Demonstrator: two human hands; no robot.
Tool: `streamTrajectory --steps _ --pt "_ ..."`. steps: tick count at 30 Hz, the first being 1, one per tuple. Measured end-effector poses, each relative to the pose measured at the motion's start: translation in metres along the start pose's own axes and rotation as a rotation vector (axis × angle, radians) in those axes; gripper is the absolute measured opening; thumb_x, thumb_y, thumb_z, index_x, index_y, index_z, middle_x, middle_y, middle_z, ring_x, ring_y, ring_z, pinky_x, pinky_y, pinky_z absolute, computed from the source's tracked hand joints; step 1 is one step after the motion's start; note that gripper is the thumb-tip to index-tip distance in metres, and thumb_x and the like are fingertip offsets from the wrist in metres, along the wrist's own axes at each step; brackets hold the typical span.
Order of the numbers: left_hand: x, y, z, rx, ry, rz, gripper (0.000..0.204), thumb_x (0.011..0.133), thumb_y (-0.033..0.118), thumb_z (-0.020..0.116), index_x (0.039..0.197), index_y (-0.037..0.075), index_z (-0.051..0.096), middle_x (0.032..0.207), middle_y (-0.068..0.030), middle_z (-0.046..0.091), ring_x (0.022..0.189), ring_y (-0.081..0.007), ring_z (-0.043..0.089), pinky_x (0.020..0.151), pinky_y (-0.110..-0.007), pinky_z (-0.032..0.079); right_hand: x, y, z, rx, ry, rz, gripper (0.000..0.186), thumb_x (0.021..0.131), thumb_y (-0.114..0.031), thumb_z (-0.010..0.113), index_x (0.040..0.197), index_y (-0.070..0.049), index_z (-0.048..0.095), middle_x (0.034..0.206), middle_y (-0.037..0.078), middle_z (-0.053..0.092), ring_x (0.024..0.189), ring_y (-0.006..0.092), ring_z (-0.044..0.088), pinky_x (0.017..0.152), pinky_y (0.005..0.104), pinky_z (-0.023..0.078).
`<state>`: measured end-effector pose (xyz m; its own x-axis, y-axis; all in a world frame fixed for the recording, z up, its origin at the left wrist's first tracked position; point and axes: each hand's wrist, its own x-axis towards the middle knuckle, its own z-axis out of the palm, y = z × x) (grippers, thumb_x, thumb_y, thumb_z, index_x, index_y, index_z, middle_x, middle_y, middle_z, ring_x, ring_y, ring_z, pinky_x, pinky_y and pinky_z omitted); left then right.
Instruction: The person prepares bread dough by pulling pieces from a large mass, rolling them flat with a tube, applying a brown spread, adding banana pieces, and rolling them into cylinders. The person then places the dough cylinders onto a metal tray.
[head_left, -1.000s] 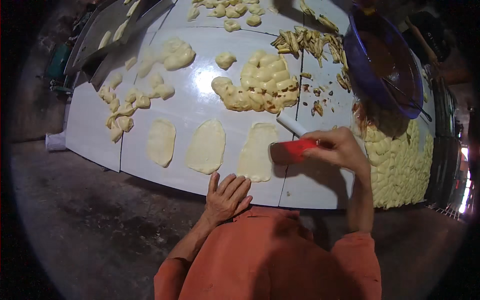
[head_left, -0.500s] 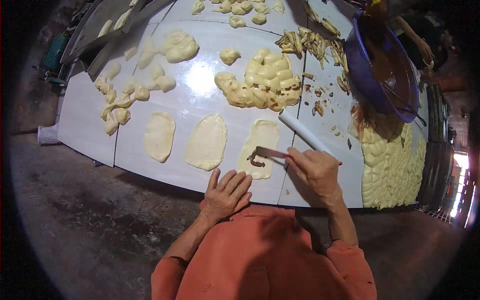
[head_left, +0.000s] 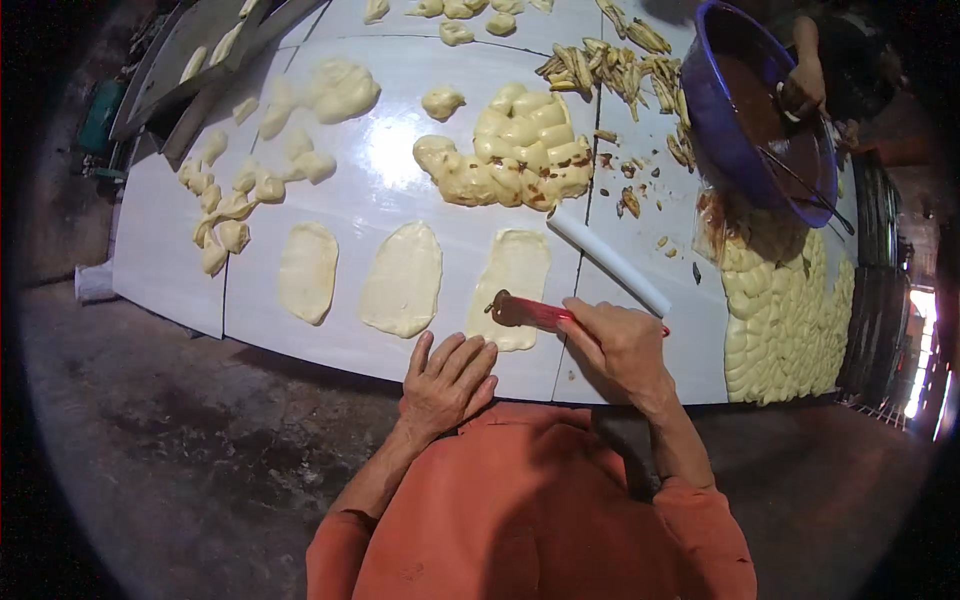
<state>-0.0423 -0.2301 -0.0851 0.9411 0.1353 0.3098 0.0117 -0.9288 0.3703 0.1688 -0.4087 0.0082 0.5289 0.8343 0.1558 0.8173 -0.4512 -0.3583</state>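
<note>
My right hand (head_left: pixel 625 352) grips the red handle of a spreading knife (head_left: pixel 542 315). Dark brown paste coats its blade, which lies over the lower part of a flattened dough piece (head_left: pixel 519 268). Two more flat dough pieces, a middle one (head_left: pixel 402 280) and a left one (head_left: pixel 307 273), rest in a row beside it. At the table's near edge lies my left hand (head_left: pixel 445 383), fingers spread and holding nothing, just below the row. A white rolling tube (head_left: pixel 610 262) lies slantwise beyond my right hand.
Several dough lumps (head_left: pixel 338 92) and a dough pile with brown spots (head_left: pixel 530 150) sit farther back. A purple basin (head_left: pixel 712 120) of brown paste stands at right, another person's hand (head_left: pixel 803 88) over it. Below it spreads a mass of dough pieces (head_left: pixel 775 330). Peeled strips (head_left: pixel 620 75) lie near the basin.
The knife has turned, showing its paste-covered face, and the brown curve on the dough is largely gone or covered. Another person's hand has come over the basin. My left hand stays in place.
</note>
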Motion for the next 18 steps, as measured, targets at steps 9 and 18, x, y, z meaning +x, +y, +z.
streamTrajectory --steps 9,18 --pt "0.014 0.004 -0.002 -0.022 -0.009 -0.027 0.041 0.086 0.032 0.077 0.125 0.018 0.072 0.127 -0.0049 0.064 0.118 -0.0271 0.059 0.111 -0.057 0.037 0.018 0.056 -0.024 0.912 -0.12 0.663 0.038 0.092 -0.026 0.077 0.119 0.0 0.073 0.077 0.004 0.069 0.064 0.0093 0.061 0.056 0.0272 0.046" --pt "0.003 0.005 0.001 0.105 0.016 -0.008 0.031 0.083 0.025 0.072 0.112 0.016 0.077 0.118 -0.0071 0.066 0.112 -0.031 0.061 0.107 -0.061 0.041 0.079 0.186 -0.17 0.785 0.414 0.717 0.036 0.093 -0.031 0.076 0.111 0.001 0.073 0.077 0.002 0.067 0.062 0.0068 0.057 0.052 0.0237 0.043"
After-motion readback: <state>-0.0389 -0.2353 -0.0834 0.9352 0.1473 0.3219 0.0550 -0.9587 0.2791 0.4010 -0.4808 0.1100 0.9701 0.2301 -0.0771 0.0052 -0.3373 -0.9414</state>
